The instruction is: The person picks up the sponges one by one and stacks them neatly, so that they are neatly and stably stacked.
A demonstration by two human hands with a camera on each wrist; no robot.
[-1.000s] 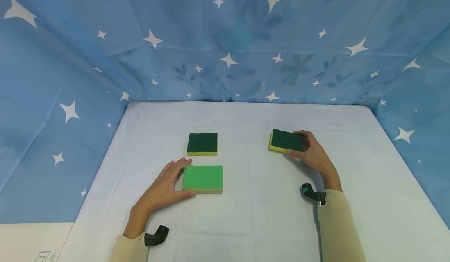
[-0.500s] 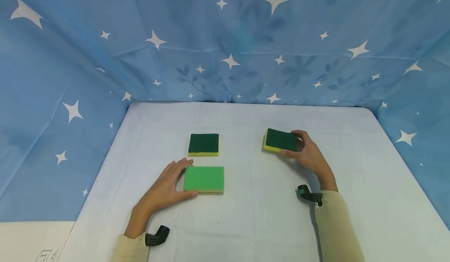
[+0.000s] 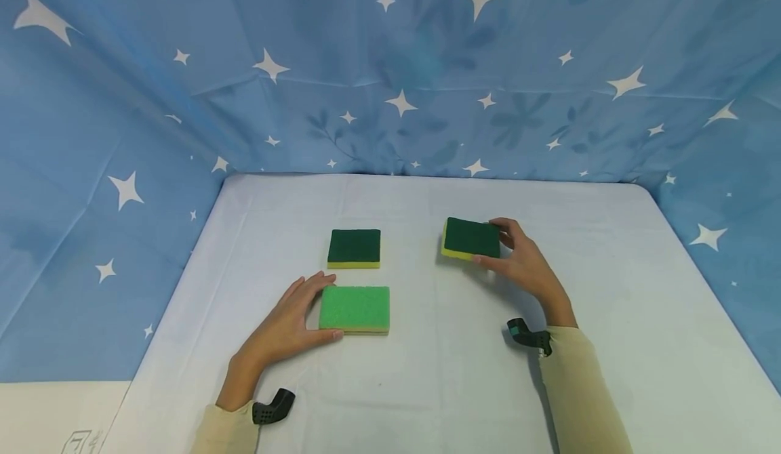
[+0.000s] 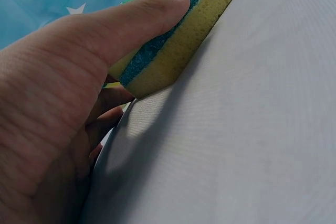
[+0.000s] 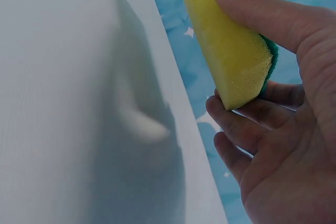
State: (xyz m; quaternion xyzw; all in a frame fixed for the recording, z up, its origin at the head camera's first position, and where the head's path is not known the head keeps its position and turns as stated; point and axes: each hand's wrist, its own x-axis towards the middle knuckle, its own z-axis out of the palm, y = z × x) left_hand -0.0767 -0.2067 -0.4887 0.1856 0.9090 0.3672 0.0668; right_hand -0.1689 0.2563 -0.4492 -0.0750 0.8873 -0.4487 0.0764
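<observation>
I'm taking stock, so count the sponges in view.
4: a dark green sponge in the right hand; a matching sponge lying on the table; at the left hand, a bright green sponge stacked on a blue-layered sponge.

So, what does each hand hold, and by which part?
The right hand holds a dark green sponge by its right end; the left hand grips two stacked sponges by their left end.

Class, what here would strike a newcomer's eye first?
Probably the starry blue curtain behind the white table. Left of centre, the left grip holds a bright green sponge atop a blue-topped one. Right of centre, the right grip holds a dark green sponge above the table.
</observation>
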